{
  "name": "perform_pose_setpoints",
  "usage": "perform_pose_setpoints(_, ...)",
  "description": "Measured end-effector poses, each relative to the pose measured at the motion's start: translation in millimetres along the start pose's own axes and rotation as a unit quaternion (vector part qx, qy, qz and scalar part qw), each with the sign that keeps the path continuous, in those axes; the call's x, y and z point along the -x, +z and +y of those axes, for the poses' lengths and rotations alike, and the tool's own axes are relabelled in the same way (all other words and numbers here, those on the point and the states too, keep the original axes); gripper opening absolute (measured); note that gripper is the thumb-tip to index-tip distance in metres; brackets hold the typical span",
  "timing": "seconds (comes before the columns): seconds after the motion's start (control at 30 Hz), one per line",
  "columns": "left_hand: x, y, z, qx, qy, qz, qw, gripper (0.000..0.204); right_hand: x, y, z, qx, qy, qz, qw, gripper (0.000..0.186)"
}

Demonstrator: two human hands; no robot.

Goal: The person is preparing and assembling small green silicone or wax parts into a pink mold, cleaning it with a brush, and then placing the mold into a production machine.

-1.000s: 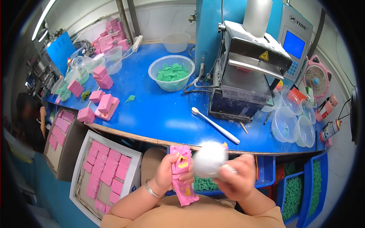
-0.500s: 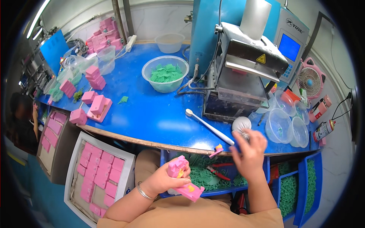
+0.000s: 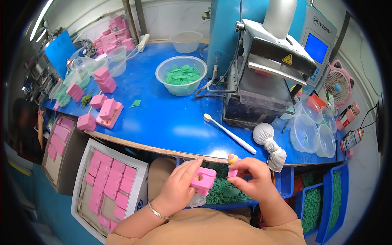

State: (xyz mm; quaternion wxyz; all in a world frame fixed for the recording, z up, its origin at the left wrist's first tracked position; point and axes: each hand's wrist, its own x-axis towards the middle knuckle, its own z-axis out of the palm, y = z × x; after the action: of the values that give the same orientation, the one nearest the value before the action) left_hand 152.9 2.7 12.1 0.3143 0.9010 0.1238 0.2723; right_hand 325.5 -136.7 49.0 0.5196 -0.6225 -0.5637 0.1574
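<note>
In front of my body, my left hand is closed round a pink mould block with a yellow-marked hollow in it. To its right, my right hand pinches a small pink piece with a yellow and pink tip at the table's front edge. The two pieces are apart. Behind the right hand lies a tied white cloth pouch. A white long-handled brush rests slantwise on the blue table.
A clear bowl of green pieces and a press machine stand behind. Pink blocks sit at left, above a white tray of more. Below my hands, a blue drawer holds green scraps. Clear tubs stand right.
My right hand has moved left from the pouch and picked up the small pink piece from the table edge. The parted mould in my left hand now looks like one block.
</note>
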Motion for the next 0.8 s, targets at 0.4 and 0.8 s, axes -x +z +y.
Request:
perform_pose_setpoints(0.4,3.9,-1.5,3.2,-0.027,0.064,0.010,0.998,0.062,-4.2,13.1,-4.6,0.262,-0.226,-0.031,0.938,0.026)
perform_pose_setpoints(0.8,-0.4,-0.1,9.3,0.044,0.015,-0.039,0.998,0.039,-0.2,33.7,2.3,0.246,-0.198,-0.030,0.948,0.040)
